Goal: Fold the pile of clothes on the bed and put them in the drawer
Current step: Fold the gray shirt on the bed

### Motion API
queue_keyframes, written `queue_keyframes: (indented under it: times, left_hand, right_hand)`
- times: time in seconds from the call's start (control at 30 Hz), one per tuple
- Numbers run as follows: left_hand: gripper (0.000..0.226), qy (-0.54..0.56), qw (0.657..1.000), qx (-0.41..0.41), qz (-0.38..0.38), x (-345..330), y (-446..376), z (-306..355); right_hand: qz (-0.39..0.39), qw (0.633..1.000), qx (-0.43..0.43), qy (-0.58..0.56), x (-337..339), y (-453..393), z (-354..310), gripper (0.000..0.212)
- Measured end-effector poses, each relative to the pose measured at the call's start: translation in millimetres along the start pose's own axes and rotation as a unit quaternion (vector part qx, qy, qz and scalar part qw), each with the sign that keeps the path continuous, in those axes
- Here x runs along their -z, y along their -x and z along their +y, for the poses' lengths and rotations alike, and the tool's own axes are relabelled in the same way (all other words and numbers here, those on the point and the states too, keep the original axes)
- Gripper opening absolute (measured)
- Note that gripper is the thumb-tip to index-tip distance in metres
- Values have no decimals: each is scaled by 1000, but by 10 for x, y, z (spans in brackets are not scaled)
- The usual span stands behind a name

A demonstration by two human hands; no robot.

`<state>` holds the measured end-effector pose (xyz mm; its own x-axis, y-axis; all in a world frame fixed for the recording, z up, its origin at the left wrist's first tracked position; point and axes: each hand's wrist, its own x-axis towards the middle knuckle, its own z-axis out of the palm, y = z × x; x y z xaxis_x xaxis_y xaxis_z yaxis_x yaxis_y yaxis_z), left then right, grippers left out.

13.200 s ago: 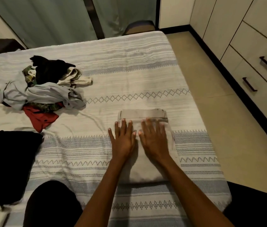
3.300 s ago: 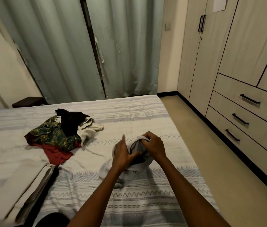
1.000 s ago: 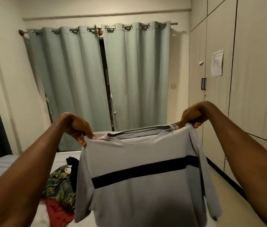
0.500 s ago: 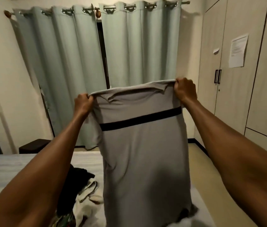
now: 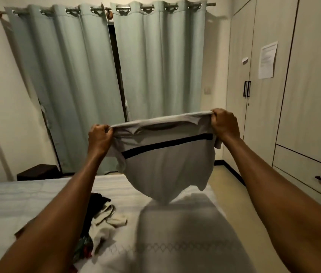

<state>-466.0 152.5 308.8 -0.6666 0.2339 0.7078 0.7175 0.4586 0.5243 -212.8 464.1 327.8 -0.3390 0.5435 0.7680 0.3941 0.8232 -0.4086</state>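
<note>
Your two hands hold a grey shirt point(image 5: 165, 164) stretched in the air above the bed point(image 5: 175, 233).

Your left hand point(image 5: 99, 137) and right hand point(image 5: 223, 124) each clench a fist on one end of the shirt's top edge, arms extended, the right hand higher. The shirt, crossed by a black stripe point(image 5: 165, 143), billows clear of the bedcover and casts a shadow on it. The unfolded pile of clothes point(image 5: 100, 221) lies on the bed beside your left forearm. A drawer point(image 5: 313, 180) of the wardrobe sits closed at right.
</note>
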Motion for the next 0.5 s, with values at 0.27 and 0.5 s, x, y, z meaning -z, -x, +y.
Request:
queue_keyframes:
  times: [0.27,0.5]
  left_hand:
    - [15,-59,982,60,-168,54,2785,-1061]
    - [23,-114,946,67,-294,388,4966,-1435]
  right_hand:
    - [-152,982,-113,19,31,3029,644,25]
    - [-255,947,-193,23,358,5359,1157,26]
